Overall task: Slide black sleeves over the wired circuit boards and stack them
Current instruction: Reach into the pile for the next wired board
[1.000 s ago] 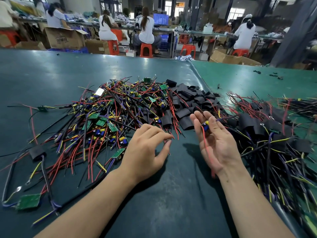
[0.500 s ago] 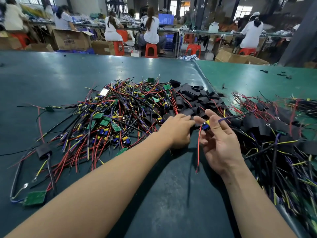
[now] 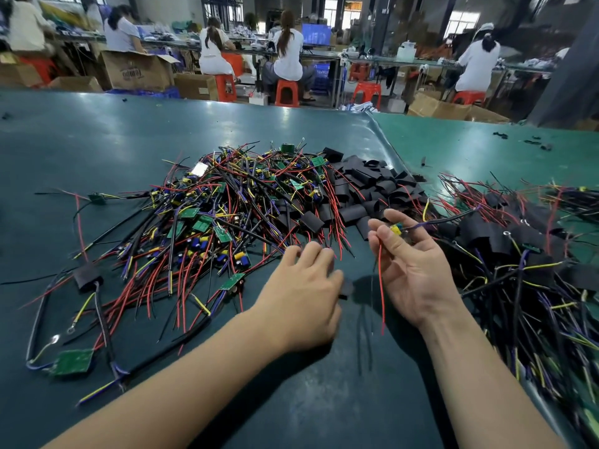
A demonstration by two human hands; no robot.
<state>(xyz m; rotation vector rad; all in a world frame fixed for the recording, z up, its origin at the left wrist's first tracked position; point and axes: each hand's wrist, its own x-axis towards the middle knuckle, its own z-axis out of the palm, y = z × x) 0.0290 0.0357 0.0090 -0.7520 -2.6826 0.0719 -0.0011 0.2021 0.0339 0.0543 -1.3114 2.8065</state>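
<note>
One wired circuit board (image 3: 396,229), small with a yellow part and a blue one, sits pinched in our right hand (image 3: 411,264), its red lead hanging past the palm and dark leads trailing right. Our left hand (image 3: 303,298) curls palm-down over a black sleeve (image 3: 345,289), low above the desk (image 3: 97,140). Loose sleeves (image 3: 372,186) lie heaped beyond, between two wire piles.
</note>
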